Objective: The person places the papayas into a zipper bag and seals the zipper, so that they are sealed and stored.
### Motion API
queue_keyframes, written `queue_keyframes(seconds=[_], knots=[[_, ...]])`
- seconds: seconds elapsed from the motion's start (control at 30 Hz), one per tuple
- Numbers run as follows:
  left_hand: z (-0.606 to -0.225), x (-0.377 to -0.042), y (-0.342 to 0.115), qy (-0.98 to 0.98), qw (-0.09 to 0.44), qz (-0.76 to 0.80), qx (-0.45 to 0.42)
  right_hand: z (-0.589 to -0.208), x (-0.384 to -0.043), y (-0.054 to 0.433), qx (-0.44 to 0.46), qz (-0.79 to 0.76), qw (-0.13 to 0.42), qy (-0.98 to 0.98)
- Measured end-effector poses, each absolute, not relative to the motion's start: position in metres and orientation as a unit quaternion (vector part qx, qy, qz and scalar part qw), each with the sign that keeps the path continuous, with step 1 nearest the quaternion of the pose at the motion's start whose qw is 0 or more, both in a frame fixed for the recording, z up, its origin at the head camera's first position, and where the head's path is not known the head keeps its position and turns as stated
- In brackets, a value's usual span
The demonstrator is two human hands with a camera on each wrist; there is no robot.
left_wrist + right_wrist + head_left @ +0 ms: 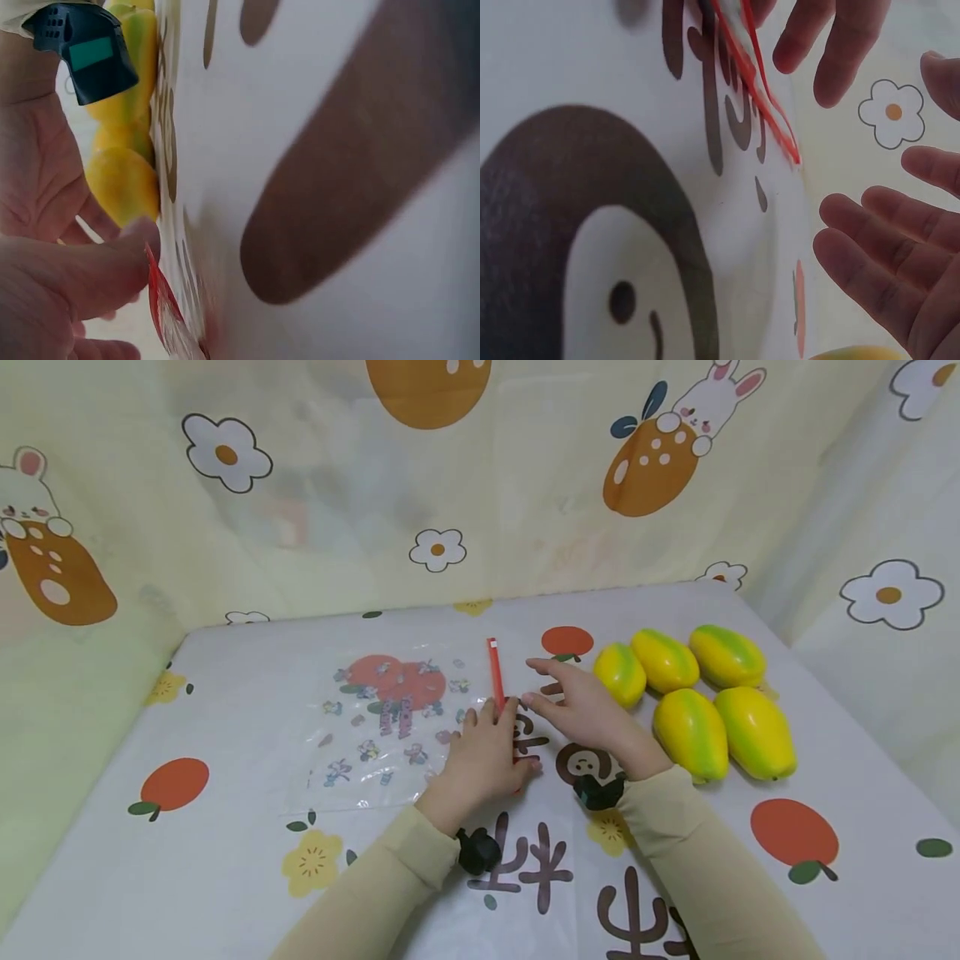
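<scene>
Nearest, two pale sleeves (720, 860) reach forward over a white, fruit-printed surface (225, 860), a dark device on each wrist.

Just beyond, the left hand (483, 756) rests on the red edge strip (496, 668) of a clear, cartoon-printed plastic bag (396, 739). Its grip is loose, fingers fairly straight and thumb spread aside; the thumb touches the red edge, but nothing appears to be clasped. The right hand (585, 710) hangs just to the right of the strip, its grip wide, fingers extended and holding nothing.

The key relation, I judge, is between strip and hands: the strip's long axis runs away from the person, passing under the left hand, which is the nearer; the right hand stands apart from it. The bag lies flat, leftward of both grips. In the right wrist view the strip seems slightly parted, like a mouth.

Right of the right hand, near it, five yellow-green mango-like fruits (691, 735) sit clustered. Farthest back hangs a cream cloth (337, 502) printed with rabbits and flowers.
</scene>
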State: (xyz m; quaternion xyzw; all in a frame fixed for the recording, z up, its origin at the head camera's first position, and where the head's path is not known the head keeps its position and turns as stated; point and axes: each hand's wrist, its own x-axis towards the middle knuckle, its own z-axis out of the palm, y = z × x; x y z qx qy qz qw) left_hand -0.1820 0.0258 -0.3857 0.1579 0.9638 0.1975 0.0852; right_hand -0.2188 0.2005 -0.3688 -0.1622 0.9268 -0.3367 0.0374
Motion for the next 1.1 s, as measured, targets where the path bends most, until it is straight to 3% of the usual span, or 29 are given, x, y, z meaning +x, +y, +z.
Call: queue_keyframes(seconds=[0.37,0.7,1.1], knots=[[-0.386,-0.181,0.019,0.953,0.064,0.263,0.135,-0.374,-0.224,0.199,-0.152,-0.342,0.064,0.925],[-0.387,-0.181,0.01,0.945,-0.001,0.309,0.111,-0.382,-0.23,0.195,-0.142,-0.365,0.095,0.915],[-0.397,-0.18,0.007,0.946,-0.05,0.272,0.167,-0.383,-0.245,0.179,-0.18,-0.348,0.117,0.913]])
